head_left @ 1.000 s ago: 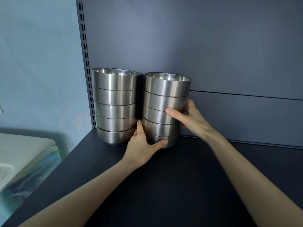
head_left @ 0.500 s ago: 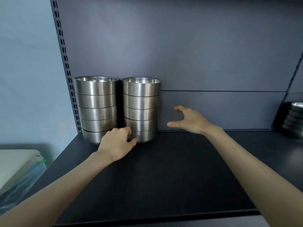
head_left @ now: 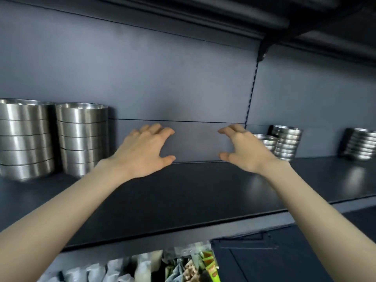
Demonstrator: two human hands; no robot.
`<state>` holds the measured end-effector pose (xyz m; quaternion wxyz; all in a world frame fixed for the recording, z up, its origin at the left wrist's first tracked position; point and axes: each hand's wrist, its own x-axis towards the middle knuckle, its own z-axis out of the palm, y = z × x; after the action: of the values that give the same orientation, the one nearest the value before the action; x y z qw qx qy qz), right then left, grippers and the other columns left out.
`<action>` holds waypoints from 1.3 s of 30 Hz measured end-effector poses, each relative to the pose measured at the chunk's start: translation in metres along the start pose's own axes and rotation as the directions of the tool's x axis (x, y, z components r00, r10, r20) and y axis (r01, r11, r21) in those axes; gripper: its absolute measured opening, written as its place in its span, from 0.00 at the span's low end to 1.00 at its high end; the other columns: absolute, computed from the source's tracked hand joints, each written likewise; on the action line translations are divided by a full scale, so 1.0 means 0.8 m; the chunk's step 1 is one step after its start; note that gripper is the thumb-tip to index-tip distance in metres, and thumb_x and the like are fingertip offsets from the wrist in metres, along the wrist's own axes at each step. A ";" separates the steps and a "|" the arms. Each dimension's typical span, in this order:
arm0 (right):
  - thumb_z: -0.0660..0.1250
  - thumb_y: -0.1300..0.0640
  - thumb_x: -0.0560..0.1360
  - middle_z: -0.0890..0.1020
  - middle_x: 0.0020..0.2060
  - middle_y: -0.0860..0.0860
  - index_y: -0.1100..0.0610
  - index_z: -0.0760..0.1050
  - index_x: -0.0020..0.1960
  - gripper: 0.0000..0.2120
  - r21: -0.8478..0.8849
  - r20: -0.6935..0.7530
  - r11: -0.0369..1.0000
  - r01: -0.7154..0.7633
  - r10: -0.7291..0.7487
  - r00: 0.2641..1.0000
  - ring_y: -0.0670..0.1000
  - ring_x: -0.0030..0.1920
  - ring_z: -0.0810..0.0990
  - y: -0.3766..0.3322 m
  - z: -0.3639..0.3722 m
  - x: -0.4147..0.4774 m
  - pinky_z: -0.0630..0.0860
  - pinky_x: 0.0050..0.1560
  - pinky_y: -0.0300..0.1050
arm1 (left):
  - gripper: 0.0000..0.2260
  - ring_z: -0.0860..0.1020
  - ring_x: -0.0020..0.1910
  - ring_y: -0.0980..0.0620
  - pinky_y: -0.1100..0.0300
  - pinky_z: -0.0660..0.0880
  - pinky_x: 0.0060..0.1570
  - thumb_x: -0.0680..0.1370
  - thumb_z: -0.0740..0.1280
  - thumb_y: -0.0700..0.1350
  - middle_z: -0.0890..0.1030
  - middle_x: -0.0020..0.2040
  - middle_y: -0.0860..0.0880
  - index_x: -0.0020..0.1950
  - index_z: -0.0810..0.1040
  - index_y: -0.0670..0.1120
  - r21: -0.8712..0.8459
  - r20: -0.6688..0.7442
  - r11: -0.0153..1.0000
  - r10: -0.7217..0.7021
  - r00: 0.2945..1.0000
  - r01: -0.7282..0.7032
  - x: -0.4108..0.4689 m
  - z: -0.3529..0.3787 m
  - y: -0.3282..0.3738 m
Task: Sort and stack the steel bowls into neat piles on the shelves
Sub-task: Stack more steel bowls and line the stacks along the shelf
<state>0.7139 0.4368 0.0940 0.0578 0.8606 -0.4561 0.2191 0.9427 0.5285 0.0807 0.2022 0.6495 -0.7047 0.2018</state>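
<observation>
Two tall piles of large steel bowls stand side by side at the far left of the dark shelf (head_left: 193, 196): one pile (head_left: 24, 139) at the frame edge, the other (head_left: 82, 137) just right of it. My left hand (head_left: 145, 149) hovers over the shelf right of them, fingers apart, holding nothing. My right hand (head_left: 243, 148) is open too, fingers curled, a hand's width to the right. Behind it stand two piles of smaller steel bowls, a low one (head_left: 268, 142) and a taller one (head_left: 286, 142). Another pile (head_left: 361, 144) sits at the far right.
The shelf's back panel (head_left: 183, 82) rises behind the hands, with a slotted upright (head_left: 251, 92) dividing two bays. A dark upper shelf (head_left: 305, 19) overhangs at top right. Below the shelf's front edge lie packaged goods (head_left: 154, 265) and a dark box (head_left: 264, 259).
Both hands have let go of the right-hand tall pile and moved right along the shelf. The view has swung right, bringing the smaller bowl piles into sight.
</observation>
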 end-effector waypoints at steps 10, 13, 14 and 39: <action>0.70 0.48 0.73 0.65 0.69 0.51 0.51 0.63 0.73 0.31 -0.053 -0.063 0.994 -0.090 0.087 0.994 0.57 0.68 0.67 0.181 -0.055 -0.085 0.70 0.58 0.52 | 0.30 0.67 0.66 0.48 0.52 0.63 0.64 0.74 0.64 0.61 0.67 0.67 0.50 0.73 0.61 0.52 0.002 -0.036 0.990 0.138 0.990 -0.138 0.064 0.043 0.180; 0.70 0.47 0.73 0.65 0.68 0.50 0.50 0.64 0.71 0.30 -0.043 -0.093 0.993 -0.111 0.106 0.990 0.56 0.67 0.68 0.231 -0.062 -0.075 0.70 0.57 0.54 | 0.31 0.67 0.65 0.48 0.53 0.63 0.64 0.74 0.65 0.61 0.68 0.66 0.50 0.72 0.61 0.52 0.006 -0.080 0.986 0.167 0.983 -0.167 0.104 0.058 0.212; 0.70 0.47 0.73 0.65 0.68 0.49 0.50 0.64 0.71 0.30 -0.044 -0.099 0.992 -0.115 0.111 0.989 0.56 0.67 0.68 0.248 -0.063 -0.070 0.71 0.57 0.54 | 0.31 0.67 0.65 0.48 0.53 0.64 0.63 0.73 0.65 0.61 0.69 0.66 0.50 0.72 0.62 0.51 0.010 -0.090 0.984 0.175 0.980 -0.175 0.116 0.065 0.222; 0.68 0.45 0.75 0.64 0.72 0.49 0.50 0.61 0.74 0.31 0.085 -0.016 0.996 -0.029 0.031 0.999 0.57 0.68 0.69 0.655 -0.001 0.086 0.69 0.64 0.55 | 0.30 0.69 0.66 0.49 0.53 0.68 0.62 0.74 0.64 0.62 0.70 0.68 0.50 0.73 0.62 0.52 -0.159 -0.084 0.987 0.007 0.996 -0.021 0.380 0.287 0.458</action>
<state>0.3230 0.0824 0.0715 0.0217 0.8535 -0.4586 0.2466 0.5498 0.1768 0.0469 0.2815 0.6172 -0.7141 0.1730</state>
